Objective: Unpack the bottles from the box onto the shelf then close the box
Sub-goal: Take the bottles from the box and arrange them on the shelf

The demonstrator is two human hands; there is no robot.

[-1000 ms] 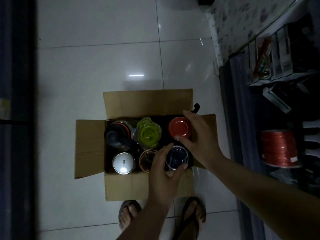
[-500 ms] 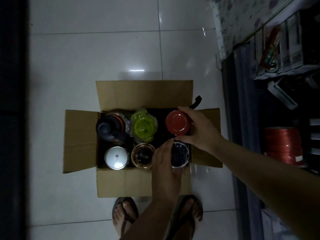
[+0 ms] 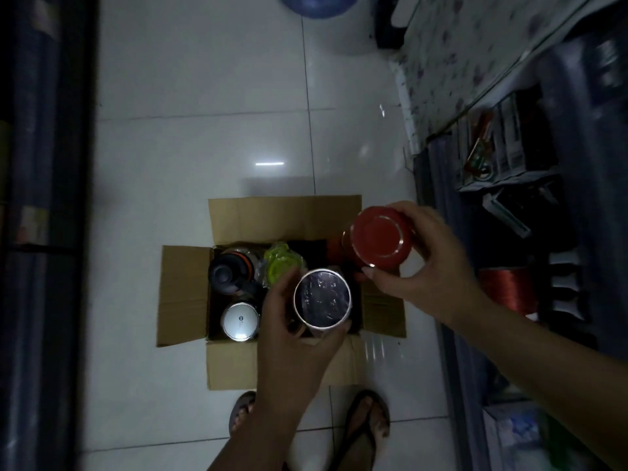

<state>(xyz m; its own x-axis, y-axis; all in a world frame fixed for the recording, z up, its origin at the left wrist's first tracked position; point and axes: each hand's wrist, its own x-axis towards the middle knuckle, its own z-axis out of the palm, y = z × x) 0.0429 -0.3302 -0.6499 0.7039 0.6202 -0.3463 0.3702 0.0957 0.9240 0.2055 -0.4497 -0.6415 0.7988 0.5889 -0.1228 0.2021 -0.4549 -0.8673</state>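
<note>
An open cardboard box [image 3: 183,294] stands on the tiled floor with its flaps spread. My left hand [image 3: 289,341] grips a silver-rimmed bottle with a dark lid [image 3: 322,298], raised above the box's near right corner. My right hand [image 3: 424,266] holds a red bottle [image 3: 377,236] lifted over the box's far right corner. Inside remain a black-capped bottle [image 3: 231,271], a green-lidded bottle [image 3: 282,266] and a silver-lidded bottle [image 3: 239,321]. Whatever else sits in the box is hidden under my left hand.
A dark shelf unit [image 3: 543,198] with papers and clutter runs along the right. A red spool [image 3: 508,290] sits on it beside my right arm. My sandalled feet [image 3: 363,426] stand just in front of the box. A blue jug [image 3: 319,5] is at the far top.
Both hands have risen out of the box, each with its bottle. The red bottle moved up and right, the dark-lidded one came straight up. The view shifted back a little.
</note>
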